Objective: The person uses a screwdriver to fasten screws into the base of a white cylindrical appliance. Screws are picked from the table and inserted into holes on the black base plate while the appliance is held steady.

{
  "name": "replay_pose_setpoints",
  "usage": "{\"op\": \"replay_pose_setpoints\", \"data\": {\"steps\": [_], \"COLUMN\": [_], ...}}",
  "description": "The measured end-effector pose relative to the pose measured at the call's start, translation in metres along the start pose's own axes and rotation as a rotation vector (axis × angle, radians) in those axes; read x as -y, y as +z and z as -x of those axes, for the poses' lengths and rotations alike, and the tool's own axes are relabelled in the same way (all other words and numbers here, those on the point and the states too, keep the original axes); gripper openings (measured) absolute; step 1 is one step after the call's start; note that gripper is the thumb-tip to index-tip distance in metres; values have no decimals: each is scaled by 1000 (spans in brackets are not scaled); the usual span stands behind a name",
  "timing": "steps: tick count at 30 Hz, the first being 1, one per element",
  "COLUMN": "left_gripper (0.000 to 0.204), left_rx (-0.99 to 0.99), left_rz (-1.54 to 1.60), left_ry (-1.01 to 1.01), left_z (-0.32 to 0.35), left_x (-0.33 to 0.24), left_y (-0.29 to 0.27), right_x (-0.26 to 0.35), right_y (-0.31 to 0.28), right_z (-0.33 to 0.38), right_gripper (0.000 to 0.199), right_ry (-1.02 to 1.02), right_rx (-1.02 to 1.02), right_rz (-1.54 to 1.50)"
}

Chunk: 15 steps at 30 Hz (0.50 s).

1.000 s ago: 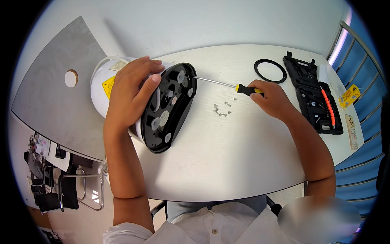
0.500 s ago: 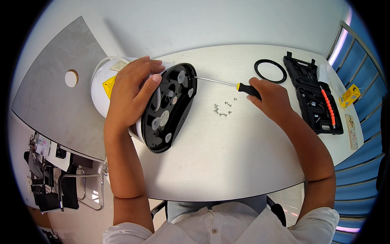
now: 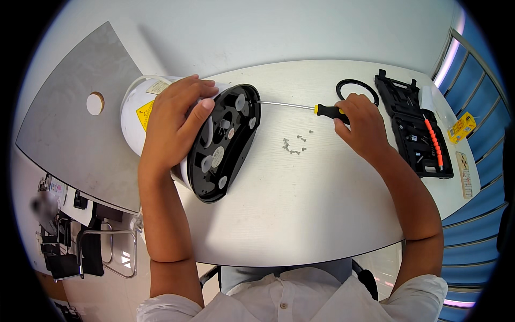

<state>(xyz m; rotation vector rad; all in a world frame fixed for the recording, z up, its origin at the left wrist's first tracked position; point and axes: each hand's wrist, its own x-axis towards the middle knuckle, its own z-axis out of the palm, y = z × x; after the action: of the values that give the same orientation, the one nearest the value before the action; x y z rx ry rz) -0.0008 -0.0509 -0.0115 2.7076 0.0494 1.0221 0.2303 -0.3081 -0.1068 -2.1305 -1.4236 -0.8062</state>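
Note:
A white rounded electric appliance (image 3: 132, 121) with a cord lies on its side at the left of the white table. Its black base (image 3: 206, 180), dotted with pale round feet, faces right. My left hand (image 3: 179, 115) is wrapped over the body by the base, holding it. My right hand (image 3: 365, 124) is closed round the black and yellow handle of a screwdriver (image 3: 324, 111). The screwdriver's shaft runs left, and its tip meets the far rim of the base. Whether the tip sits in a screw is too small to tell. Several small screws (image 3: 296, 152) lie between my hands.
Beyond my right hand lies a black ring (image 3: 339, 87). An open black tool case (image 3: 405, 121) with an orange flexible shaft (image 3: 433, 140) stands at the right, beside a yellow box (image 3: 461, 127). A grey tabletop (image 3: 70, 145) adjoins at the left; metal railings (image 3: 483, 182) run along the right.
My right hand has rolled over the screwdriver's handle and shifted slightly right, its knuckles now higher. The screwdriver tip stays at the base's rim. My left hand and the appliance have hardly moved.

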Motion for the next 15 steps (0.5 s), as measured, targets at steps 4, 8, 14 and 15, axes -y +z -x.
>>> {"op": "replay_pose_setpoints", "data": {"steps": [4, 8, 14, 15], "left_gripper": [38, 38, 37, 37], "left_rx": [8, 1, -6, -1], "left_rz": [5, 0, 5, 5], "left_ry": [2, 17, 14, 10], "left_z": [0, -1, 0, -1], "left_x": [0, 1, 1, 1], "left_y": [0, 0, 1, 1], "right_x": [-1, 3, -3, -4], "right_y": [0, 2, 4, 3], "right_z": [-2, -1, 0, -1], "right_gripper": [30, 32, 34, 35], "right_ry": [-46, 55, -17, -53], "right_rx": [10, 107, 31, -8], "right_rz": [48, 17, -37, -29]}}
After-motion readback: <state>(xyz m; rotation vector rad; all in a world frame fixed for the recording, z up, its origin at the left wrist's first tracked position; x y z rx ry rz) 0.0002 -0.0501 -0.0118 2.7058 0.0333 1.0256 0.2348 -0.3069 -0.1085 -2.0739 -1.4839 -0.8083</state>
